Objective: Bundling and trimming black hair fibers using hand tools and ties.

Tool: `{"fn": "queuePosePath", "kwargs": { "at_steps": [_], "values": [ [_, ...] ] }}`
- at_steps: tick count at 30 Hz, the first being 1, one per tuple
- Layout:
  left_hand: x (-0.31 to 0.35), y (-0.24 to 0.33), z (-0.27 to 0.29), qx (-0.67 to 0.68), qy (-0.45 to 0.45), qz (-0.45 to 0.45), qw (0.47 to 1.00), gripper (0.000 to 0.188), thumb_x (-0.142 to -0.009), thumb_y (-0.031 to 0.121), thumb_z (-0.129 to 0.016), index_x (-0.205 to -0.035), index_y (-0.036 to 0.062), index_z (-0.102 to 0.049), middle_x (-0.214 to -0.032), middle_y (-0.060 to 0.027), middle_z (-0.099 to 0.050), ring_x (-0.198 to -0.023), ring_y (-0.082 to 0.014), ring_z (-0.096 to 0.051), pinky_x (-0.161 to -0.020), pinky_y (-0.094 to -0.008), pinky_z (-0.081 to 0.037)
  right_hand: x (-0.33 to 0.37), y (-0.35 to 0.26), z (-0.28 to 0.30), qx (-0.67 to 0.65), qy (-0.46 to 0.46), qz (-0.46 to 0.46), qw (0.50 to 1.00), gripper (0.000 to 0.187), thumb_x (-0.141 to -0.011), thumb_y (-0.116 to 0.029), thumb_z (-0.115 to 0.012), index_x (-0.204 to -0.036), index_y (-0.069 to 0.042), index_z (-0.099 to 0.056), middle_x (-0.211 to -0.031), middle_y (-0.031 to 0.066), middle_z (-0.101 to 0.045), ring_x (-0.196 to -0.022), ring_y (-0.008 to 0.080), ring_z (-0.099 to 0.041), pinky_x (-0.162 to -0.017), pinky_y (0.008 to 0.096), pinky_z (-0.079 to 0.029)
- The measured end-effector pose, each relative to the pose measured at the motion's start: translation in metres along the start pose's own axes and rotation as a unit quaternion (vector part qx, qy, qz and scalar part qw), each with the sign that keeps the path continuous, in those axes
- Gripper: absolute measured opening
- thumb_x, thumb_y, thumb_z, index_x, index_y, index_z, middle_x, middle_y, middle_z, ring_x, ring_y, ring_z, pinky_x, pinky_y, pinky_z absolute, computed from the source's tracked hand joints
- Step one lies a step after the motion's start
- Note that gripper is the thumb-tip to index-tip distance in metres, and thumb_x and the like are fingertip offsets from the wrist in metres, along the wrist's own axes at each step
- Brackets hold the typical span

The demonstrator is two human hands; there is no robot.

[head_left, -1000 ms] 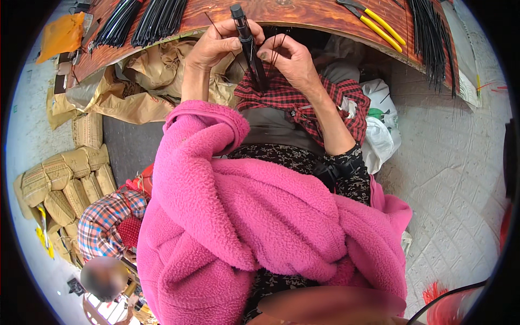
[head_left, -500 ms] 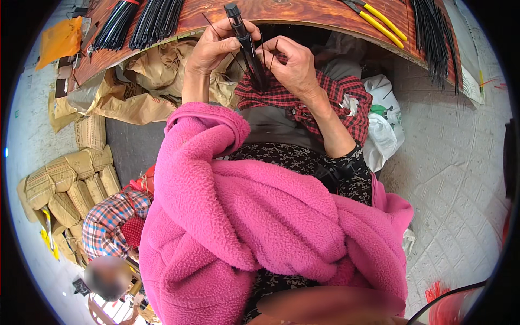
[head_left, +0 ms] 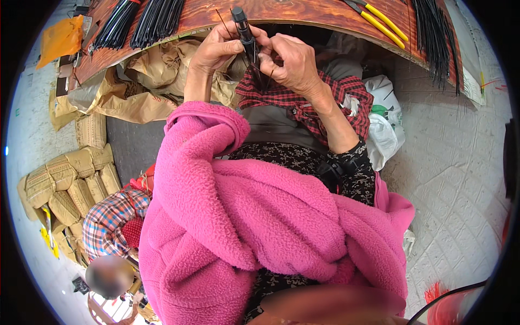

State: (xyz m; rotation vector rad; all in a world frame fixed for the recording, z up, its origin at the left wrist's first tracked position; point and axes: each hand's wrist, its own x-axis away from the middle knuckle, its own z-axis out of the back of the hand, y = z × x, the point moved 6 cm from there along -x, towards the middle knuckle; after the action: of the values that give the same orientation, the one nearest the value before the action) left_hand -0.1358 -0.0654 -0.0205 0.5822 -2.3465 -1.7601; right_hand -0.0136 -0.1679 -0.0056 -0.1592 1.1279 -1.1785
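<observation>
A slim black umbrella frame (head_left: pixel 246 36), with a ridged cap on top and thin ribs by its shaft, stands tilted above my lap. My left hand (head_left: pixel 214 53) is closed around its upper part, and a thin black rib (head_left: pixel 222 20) sticks up past those fingers. On the other side, my right hand (head_left: pixel 297 64) has its fingers bent in a pinch close against the shaft. Whatever lies between those fingertips is too small to make out. Below both hands, a red-and-black checked cloth (head_left: pixel 346 89) covers my lap.
The wooden table (head_left: pixel 292 12) edge curves just beyond my hands. On it lie bundles of black ribs (head_left: pixel 157 21), more ribs (head_left: pixel 436 43) at right, and yellow-handled pliers (head_left: pixel 382 24). Brown paper (head_left: pixel 130 100) hangs at left. Another person (head_left: pixel 116 225) sits lower left, near wrapped bundles (head_left: pixel 65 176).
My right hand has turned and its fingers have closed in nearer the shaft. The frame's top has dipped slightly and shifted right. My left hand keeps its hold.
</observation>
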Motion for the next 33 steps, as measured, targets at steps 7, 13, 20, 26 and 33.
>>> {"fn": "queuePosePath", "kwargs": {
  "at_steps": [7,13,20,26,33],
  "values": [
    [0.001,-0.007,0.007,0.052,-0.026,-0.055,0.997,0.041,-0.081,0.013,-0.076,-0.116,-0.0017,-0.063,-0.115,-0.0171,-0.066,-0.103,-0.0260,-0.066,-0.096,-0.0384,-0.051,-0.001,-0.004,0.001,-0.017,0.001,0.039,0.999,0.016,-0.080,-0.013,-0.068,-0.078,-0.001,-0.059,-0.070,0.0099,-0.061,-0.065,0.0271,-0.063,-0.070,0.0363,-0.054],
    [0.002,-0.011,0.013,0.057,-0.004,-0.092,0.994,0.039,-0.080,0.011,-0.077,-0.114,0.0001,-0.063,-0.116,-0.0165,-0.064,-0.100,-0.0233,-0.066,-0.094,-0.0371,-0.052,0.008,0.021,-0.010,-0.205,-0.079,-0.145,0.965,0.021,-0.089,-0.020,-0.066,-0.087,0.000,-0.060,-0.079,0.0075,-0.064,-0.073,0.0187,-0.063,-0.078,0.0328,-0.052],
    [0.006,-0.003,0.010,0.023,0.071,-0.072,0.995,0.035,-0.078,0.017,-0.079,-0.108,0.0077,-0.063,-0.098,-0.0086,-0.067,-0.112,-0.0278,-0.057,-0.103,-0.0420,-0.039,0.013,0.025,-0.011,-0.488,-0.054,-0.193,0.850,0.025,-0.096,-0.025,-0.064,-0.100,0.000,-0.060,-0.091,0.0025,-0.063,-0.088,0.0110,-0.059,-0.084,0.0258,-0.048],
    [0.003,0.006,-0.002,0.032,0.091,-0.098,0.990,0.029,-0.078,0.006,-0.077,-0.104,0.0024,-0.063,-0.108,-0.0159,-0.068,-0.098,-0.0213,-0.066,-0.093,-0.0350,-0.051,0.015,0.030,-0.017,-0.491,-0.064,-0.257,0.830,0.019,-0.093,-0.018,-0.066,-0.102,-0.001,-0.062,-0.093,0.0007,-0.063,-0.088,0.0082,-0.057,-0.084,0.0239,-0.047],
    [0.004,0.008,-0.011,0.007,0.113,-0.092,0.989,0.026,-0.078,0.007,-0.078,-0.099,0.0033,-0.063,-0.105,-0.0154,-0.069,-0.098,-0.0206,-0.066,-0.093,-0.0350,-0.051,0.012,0.031,-0.015,-0.468,-0.036,-0.247,0.848,0.019,-0.091,-0.018,-0.070,-0.096,0.000,-0.066,-0.083,-0.0021,-0.063,-0.077,0.0043,-0.055,-0.071,0.0201,-0.046]
  ]
}}
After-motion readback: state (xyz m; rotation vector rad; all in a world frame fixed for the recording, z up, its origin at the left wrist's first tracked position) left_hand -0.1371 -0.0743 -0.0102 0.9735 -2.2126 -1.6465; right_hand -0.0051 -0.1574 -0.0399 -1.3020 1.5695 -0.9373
